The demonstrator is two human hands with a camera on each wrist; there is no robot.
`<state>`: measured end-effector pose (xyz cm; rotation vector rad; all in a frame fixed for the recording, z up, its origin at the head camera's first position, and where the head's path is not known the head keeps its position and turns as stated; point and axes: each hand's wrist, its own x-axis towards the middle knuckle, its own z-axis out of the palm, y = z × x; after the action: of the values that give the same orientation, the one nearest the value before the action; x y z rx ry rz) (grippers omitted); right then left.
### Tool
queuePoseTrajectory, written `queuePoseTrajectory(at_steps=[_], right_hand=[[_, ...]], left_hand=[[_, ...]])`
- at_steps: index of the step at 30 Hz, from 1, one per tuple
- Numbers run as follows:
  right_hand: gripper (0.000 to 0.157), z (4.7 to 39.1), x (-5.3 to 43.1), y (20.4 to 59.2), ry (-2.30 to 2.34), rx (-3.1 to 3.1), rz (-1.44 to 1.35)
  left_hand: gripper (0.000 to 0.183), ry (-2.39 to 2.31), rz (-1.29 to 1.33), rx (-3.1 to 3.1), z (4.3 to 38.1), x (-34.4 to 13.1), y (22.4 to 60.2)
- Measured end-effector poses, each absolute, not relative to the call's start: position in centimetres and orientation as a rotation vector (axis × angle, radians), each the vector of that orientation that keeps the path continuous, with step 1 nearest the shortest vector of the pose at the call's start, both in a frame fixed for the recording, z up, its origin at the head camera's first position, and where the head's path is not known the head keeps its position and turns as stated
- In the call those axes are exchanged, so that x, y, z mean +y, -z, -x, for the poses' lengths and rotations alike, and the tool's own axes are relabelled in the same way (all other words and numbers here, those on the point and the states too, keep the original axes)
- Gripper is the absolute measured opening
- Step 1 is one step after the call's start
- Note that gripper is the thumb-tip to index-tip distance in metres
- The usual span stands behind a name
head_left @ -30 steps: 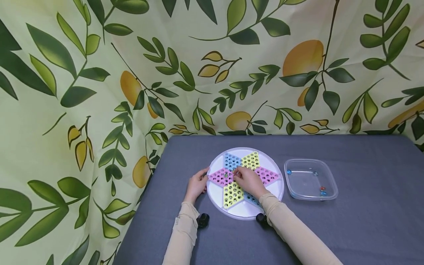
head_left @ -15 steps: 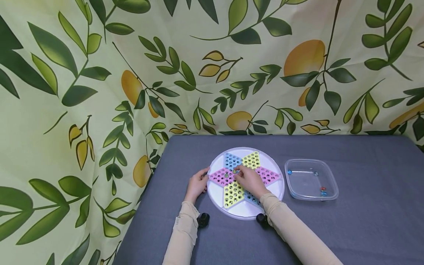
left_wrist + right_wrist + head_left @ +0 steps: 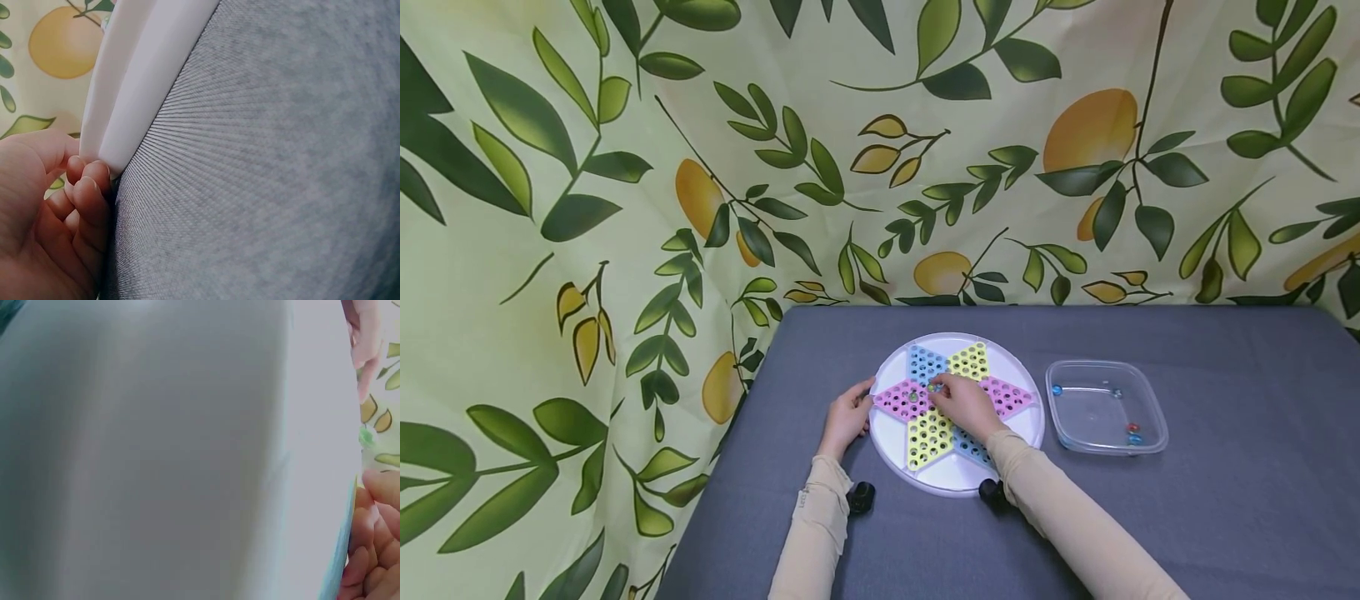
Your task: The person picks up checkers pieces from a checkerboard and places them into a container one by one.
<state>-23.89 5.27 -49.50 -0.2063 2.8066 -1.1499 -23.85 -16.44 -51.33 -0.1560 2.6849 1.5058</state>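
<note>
A round white Chinese checkers board (image 3: 891,446) with a pink, yellow and blue star of holes lies on the table. My left hand (image 3: 845,421) grips its left edge; in the left wrist view, the fingers curl in at the white rim (image 3: 140,81). Over the star's centre-left, my right hand (image 3: 964,404) pinches a small greenish marble (image 3: 933,387) at its fingertips. Another green marble (image 3: 913,397) sits in the pink left point. Curled fingers of the right hand (image 3: 378,540) show at the right edge of the right wrist view, the board hiding part of them.
To the board's right stands a clear plastic container (image 3: 1105,442) with several blue, red and clear marbles. Grey cloth (image 3: 1247,467) covers the table. A leaf-and-fruit patterned curtain (image 3: 850,167) hangs behind and to the left.
The right fingertips have shifted very slightly up and right, and the greenish marble at them now shows more. The left hand stays at the board's edge.
</note>
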Motion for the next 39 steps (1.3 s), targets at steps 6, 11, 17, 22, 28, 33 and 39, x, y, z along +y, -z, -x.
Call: queuePoseTrajectory(at_steps=[6, 11, 17, 22, 28, 33, 39], right_hand=[[0.031, 24.1, 5.0, 49.2, 1.071, 2.858, 0.162], [0.027, 24.1, 4.9, 49.1, 1.065, 2.873, 0.115], [0.027, 23.8, 5.2, 49.1, 1.103, 2.857, 0.108], [0.026, 23.7, 5.6, 48.9, 1.184, 2.834, 0.125], [0.022, 23.6, 6.3, 48.7, 1.301, 2.745, 0.146], [0.022, 23.1, 7.0, 48.2, 1.380, 2.693, 0.136], [0.024, 22.2, 8.4, 47.2, 1.471, 2.704, 0.131]], left_hand=[[0.037, -1.515, 0.159, 2.683, 23.8, -16.4, 51.3], [0.037, -1.526, 0.144, 2.681, 23.7, -16.5, 51.4], [0.037, -1.549, 0.139, 2.664, 23.8, -16.4, 51.6], [0.037, -1.551, 0.108, 2.671, 23.8, -16.5, 51.7], [0.037, -1.531, 0.122, 2.686, 23.7, -16.6, 51.6], [0.037, -1.527, 0.139, 2.675, 23.6, -16.5, 51.4], [0.037, -1.526, 0.122, 2.681, 23.5, -16.5, 51.4]])
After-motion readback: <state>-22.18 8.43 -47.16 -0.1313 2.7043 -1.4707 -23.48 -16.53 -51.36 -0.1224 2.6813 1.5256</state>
